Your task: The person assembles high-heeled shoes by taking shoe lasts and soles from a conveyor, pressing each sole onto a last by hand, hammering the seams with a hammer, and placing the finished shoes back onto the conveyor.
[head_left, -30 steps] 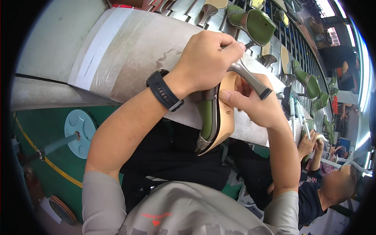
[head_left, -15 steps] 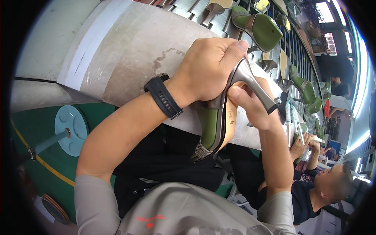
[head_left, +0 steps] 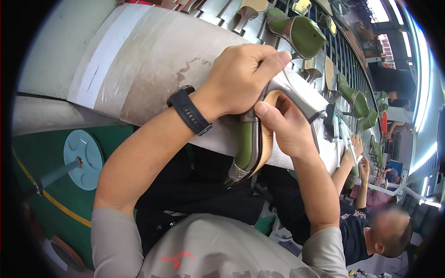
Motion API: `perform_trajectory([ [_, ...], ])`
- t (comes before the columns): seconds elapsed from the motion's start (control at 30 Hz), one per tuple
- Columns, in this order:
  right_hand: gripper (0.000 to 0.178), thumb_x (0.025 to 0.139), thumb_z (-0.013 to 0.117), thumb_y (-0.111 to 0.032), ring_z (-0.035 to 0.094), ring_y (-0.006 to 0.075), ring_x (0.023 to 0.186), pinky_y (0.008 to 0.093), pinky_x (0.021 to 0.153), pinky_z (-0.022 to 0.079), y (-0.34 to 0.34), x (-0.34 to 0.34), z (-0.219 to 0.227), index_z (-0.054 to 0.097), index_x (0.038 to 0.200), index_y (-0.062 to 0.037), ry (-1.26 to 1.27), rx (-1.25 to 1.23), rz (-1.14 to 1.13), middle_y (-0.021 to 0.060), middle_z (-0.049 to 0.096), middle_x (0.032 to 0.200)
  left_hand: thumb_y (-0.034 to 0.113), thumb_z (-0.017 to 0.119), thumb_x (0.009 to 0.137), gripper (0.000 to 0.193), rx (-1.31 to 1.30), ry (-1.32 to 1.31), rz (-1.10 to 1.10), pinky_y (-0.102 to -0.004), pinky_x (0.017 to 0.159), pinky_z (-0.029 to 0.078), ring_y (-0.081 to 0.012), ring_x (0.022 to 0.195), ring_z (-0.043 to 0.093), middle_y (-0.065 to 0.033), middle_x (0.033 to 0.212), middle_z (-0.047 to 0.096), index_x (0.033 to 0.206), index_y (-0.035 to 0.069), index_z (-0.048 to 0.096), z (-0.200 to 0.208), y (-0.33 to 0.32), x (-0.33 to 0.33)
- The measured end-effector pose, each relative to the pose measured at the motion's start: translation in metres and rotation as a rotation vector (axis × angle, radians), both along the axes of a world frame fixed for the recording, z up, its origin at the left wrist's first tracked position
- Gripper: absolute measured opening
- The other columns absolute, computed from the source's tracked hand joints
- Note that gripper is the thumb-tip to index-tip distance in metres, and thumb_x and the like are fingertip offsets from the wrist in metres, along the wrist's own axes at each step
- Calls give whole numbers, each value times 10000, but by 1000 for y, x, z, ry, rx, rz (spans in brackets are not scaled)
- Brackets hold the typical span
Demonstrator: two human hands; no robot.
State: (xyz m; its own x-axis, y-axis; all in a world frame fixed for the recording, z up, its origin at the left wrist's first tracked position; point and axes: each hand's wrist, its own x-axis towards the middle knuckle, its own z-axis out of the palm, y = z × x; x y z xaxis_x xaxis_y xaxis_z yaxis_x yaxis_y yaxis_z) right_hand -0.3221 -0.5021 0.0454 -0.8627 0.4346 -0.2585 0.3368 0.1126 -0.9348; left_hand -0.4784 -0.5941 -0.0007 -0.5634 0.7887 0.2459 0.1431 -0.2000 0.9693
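Note:
Between my hands is a high-heeled shoe (head_left: pixel 248 141) with a green body, a glittery band near its toe, a tan sole and a shiny grey heel (head_left: pixel 294 95). The toe points down toward my lap, and the heel juts out to the right. My left hand (head_left: pixel 243 78) is wrapped round the back of the shoe, its thumb lying at the top of the heel. From the other side, my right hand (head_left: pixel 289 125) grips it under the heel, with the thumb pressed on the sole's edge. Part of the right fingers is hidden behind the heel.
A pale, stained bench (head_left: pixel 162 55) lies beneath the shoe. Beyond it, several green shoes (head_left: pixel 306 37) and loose heeled soles (head_left: pixel 250 14) line a slatted conveyor. Syringe-like tubes (head_left: pixel 342 132) lie at right, near a co-worker (head_left: pixel 387 231). A blue round stool base (head_left: pixel 83 160) stands at left.
The shoe and both hands have shifted slightly left. My right thumb has moved up along the sole's edge, and its fingers now show under the heel. The co-worker's hands have moved apart.

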Motion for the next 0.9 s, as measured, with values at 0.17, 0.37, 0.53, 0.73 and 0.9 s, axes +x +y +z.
perform_trajectory([
  [0.17,631,925,852,-248,661,174,1118,367,999,549,-7,6,0,572,1394,68,-1,-230,-38,112,683,1244,309,686,1067,350,114,99,-45,-301,922,531,-146,1004,671,-84,1087,750,1159,-25,739,-4,-10,-3],
  [0.37,1010,862,895,-285,536,255,1420,428,1215,412,-14,30,10,337,1620,81,-57,-301,92,181,515,1552,308,701,1058,344,119,87,-46,-291,911,528,-132,992,664,-73,1077,743,1153,-20,739,-3,-11,-5],
  [0.53,869,864,886,-280,647,215,1228,385,1078,533,-13,16,1,468,1545,61,-136,-162,55,140,640,1390,310,703,1057,335,147,90,-36,-292,903,526,-129,979,658,-67,1051,733,1144,-12,739,-7,-14,-7],
  [0.73,516,877,881,-296,709,131,925,336,842,582,-18,-13,12,713,1265,1,-29,-8,69,59,762,1014,340,841,931,482,66,194,-198,-308,943,529,-139,1033,655,-57,1128,708,1260,30,676,2,-41,-30],
  [0.9,743,793,921,-465,729,374,1076,470,976,567,-21,1,29,689,1308,17,28,682,330,223,753,1161,173,957,751,630,2,254,65,-339,1010,532,-187,1161,635,-78,1208,644,1261,49,608,-4,-114,-33],
])
